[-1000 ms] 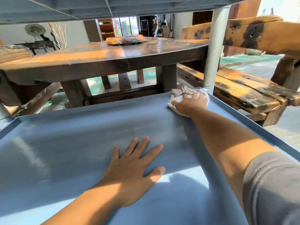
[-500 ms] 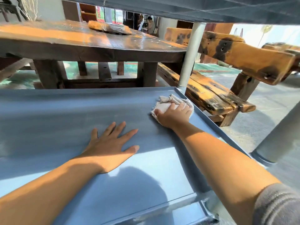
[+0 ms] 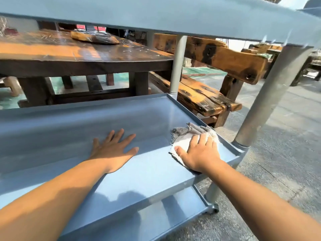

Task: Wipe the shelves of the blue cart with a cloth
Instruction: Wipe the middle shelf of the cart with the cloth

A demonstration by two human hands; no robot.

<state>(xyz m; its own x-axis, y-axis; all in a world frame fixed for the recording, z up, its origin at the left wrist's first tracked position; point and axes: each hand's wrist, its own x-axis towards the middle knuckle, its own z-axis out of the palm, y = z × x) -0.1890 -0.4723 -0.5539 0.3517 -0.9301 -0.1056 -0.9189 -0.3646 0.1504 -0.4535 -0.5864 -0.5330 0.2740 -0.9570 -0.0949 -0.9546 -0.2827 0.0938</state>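
The blue cart's middle shelf (image 3: pixel 69 122) fills the centre of the head view, with the top shelf (image 3: pixel 156 16) overhead and the bottom shelf (image 3: pixel 173 213) below. My right hand (image 3: pixel 199 153) presses flat on a crumpled whitish cloth (image 3: pixel 189 134) near the shelf's right rim, close to the front right corner. My left hand (image 3: pixel 112 148) lies palm down with fingers spread on the bare shelf, a hand's width left of the cloth.
Grey posts stand at the cart's far right corner (image 3: pixel 177 66) and near right corner (image 3: pixel 271 94). A dark wooden table (image 3: pixel 78 54) and a worn wooden bench (image 3: pixel 205 96) stand just beyond the cart. Concrete floor (image 3: pixel 286 153) lies to the right.
My right hand has drawn the cloth back along the right rim from the far corner toward me. My view has pulled back and risen, and the bottom shelf now shows. The left hand stays planted.
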